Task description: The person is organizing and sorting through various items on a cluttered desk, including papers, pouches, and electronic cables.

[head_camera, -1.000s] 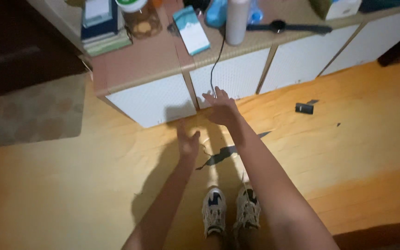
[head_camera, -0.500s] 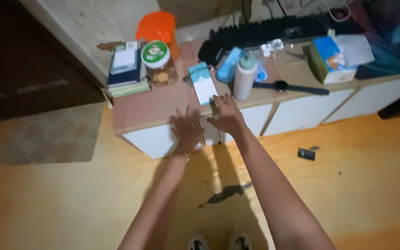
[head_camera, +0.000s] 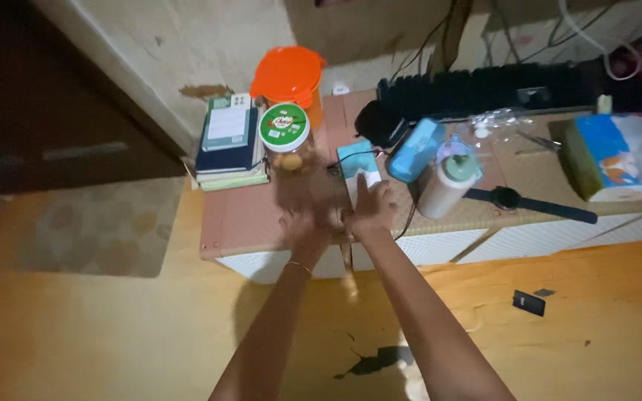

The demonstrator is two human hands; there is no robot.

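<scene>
Both hands spread flat: right hand (head_camera: 371,208) on the teal box (head_camera: 356,167), left hand (head_camera: 307,227) on the cabinet top (head_camera: 243,219)

The scene is dim and warm-toned, lit from the right, where the wooden floor (head_camera: 603,297) glows orange. The left side and doorway sink into darkness. Hands and arms cast soft shadows (motion blur smears the fingers), and straight edges bow outward.

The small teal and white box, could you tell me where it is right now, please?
In the head view the small teal and white box lies on the low cabinet top, under the right hand, between the green-lidded jar and the blue case.
</scene>
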